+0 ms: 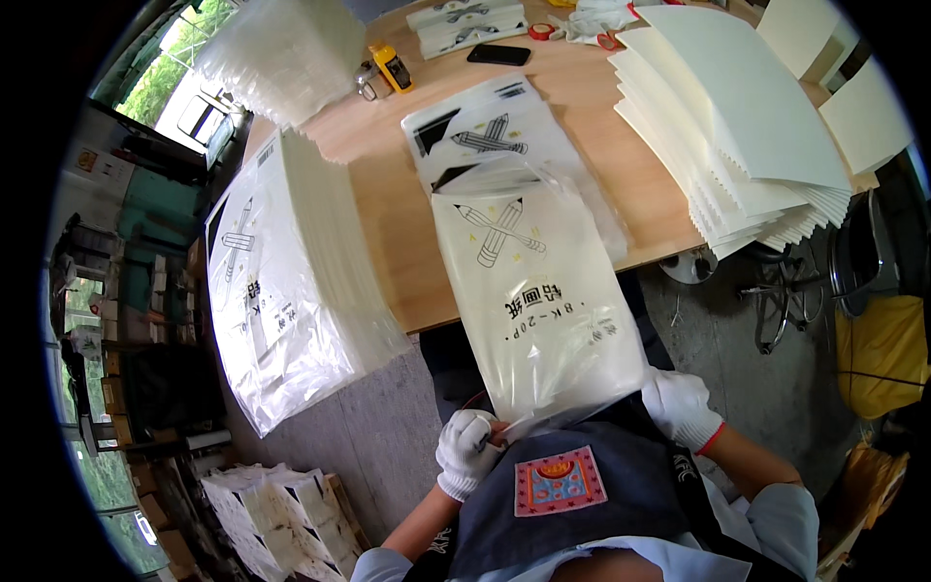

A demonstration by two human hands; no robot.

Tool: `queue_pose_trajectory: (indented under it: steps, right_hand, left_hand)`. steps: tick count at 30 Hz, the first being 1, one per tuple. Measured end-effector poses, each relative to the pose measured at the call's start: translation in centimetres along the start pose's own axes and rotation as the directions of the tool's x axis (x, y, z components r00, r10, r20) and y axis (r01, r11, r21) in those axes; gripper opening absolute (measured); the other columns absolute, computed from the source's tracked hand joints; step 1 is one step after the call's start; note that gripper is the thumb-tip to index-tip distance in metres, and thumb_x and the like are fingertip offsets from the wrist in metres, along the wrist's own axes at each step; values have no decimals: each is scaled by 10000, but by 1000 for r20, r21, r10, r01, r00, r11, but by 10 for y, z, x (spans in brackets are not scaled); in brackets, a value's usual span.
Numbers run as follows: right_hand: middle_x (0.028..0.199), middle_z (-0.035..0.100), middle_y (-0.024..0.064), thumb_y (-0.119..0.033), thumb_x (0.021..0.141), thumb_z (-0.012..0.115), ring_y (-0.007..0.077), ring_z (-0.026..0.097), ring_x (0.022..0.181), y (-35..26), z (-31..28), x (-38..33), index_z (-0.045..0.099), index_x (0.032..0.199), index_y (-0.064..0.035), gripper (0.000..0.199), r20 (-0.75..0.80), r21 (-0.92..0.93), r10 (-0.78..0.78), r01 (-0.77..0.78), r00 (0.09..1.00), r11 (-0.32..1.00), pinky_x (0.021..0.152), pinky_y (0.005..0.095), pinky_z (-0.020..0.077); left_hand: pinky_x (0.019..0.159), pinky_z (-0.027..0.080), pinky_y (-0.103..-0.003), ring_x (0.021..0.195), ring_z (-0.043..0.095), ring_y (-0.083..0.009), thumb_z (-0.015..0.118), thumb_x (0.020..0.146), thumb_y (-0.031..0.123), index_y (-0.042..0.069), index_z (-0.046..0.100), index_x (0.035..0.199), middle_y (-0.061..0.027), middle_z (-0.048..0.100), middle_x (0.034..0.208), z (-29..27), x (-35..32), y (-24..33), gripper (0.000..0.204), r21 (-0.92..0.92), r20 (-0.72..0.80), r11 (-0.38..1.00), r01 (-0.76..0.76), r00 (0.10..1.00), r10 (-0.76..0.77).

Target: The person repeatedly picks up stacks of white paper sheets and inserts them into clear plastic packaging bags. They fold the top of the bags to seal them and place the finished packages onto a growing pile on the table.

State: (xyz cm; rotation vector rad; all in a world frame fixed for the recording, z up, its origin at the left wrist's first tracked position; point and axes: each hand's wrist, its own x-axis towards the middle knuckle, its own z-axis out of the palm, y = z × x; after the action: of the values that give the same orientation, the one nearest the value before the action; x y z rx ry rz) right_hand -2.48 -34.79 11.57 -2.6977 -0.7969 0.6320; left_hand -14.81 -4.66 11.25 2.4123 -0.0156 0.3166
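Observation:
A clear plastic bag of drawing paper, printed with crossed pencils and dark characters, slants from the table edge down to my lap. My left hand, in a white knit glove with bare fingertips showing, pinches its near left corner. At the near right corner, my gloved right hand is closed on the bag's edge, its fingertips partly hidden. Beyond the filled bag lie flat printed plastic bags, overlapping on the table. A thick stack of filled bags leans over the table's left edge.
On the wooden table, a stack of cream paper stands at right. Farther back are a black phone, red-handled scissors, a yellow bottle and a plastic-wrapped pile. White bundles sit on the floor at lower left.

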Motion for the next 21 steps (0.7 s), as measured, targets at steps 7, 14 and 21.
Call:
queue_pose_trajectory:
  steps: [7,14,21]
  right_hand:
    - [750,645,102,-223,755,626,302,615,614,1,2,14,589,1014,-58,309,-431,-145,-156,102,889,984,592,421,499]
    - [817,650,182,-325,870,520,338,633,827,0,16,62,497,1291,-28,515,-211,132,206,-181,956,975,775,430,477]
    - [845,659,188,-274,931,385,391,630,775,11,19,26,567,1120,-26,361,43,179,147,-152,988,972,702,479,496]
  left_hand:
    - [548,450,-342,605,572,-249,758,610,33,67,641,715,-83,575,705,4,11,-7,161,-28,-90,999,31,995,-34]
    - [559,446,-357,644,570,-253,780,624,64,86,621,687,-68,567,701,11,9,-15,172,114,-143,992,59,989,-43]
    - [597,470,-367,714,571,-261,752,644,118,104,570,677,-58,566,736,6,-13,-9,186,87,109,995,41,993,-51]
